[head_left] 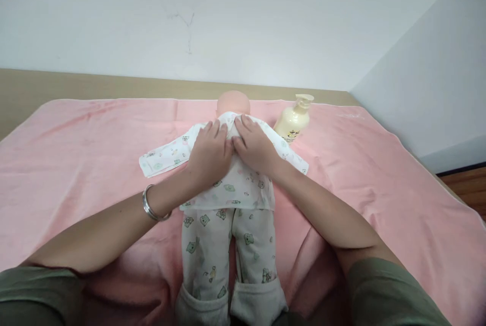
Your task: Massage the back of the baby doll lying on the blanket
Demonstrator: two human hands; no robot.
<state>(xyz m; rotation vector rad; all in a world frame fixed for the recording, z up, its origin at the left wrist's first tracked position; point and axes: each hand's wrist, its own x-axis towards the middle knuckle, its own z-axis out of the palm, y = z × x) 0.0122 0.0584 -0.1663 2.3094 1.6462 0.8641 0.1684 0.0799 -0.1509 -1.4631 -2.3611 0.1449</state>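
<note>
A baby doll (233,102) lies stretched out with its bald head away from me. It wears a white printed top (243,197) and matching trousers (207,245) with turned-up cuffs. My left hand (213,151) lies on the upper part of the top, its fingers stretched toward the doll's neck. Beside it my right hand (253,145) rests on the top too, fingers extended, the two thumbs close together at the middle. Both sleeves spread out sideways. What lies under my palms is hidden.
A pink blanket (94,164) covers the wooden surface (76,83) under the doll. Right of the doll's head a cream pump bottle (294,119) leans at a tilt. A white wall (266,27) rises behind, and another wall (436,73) stands at the right.
</note>
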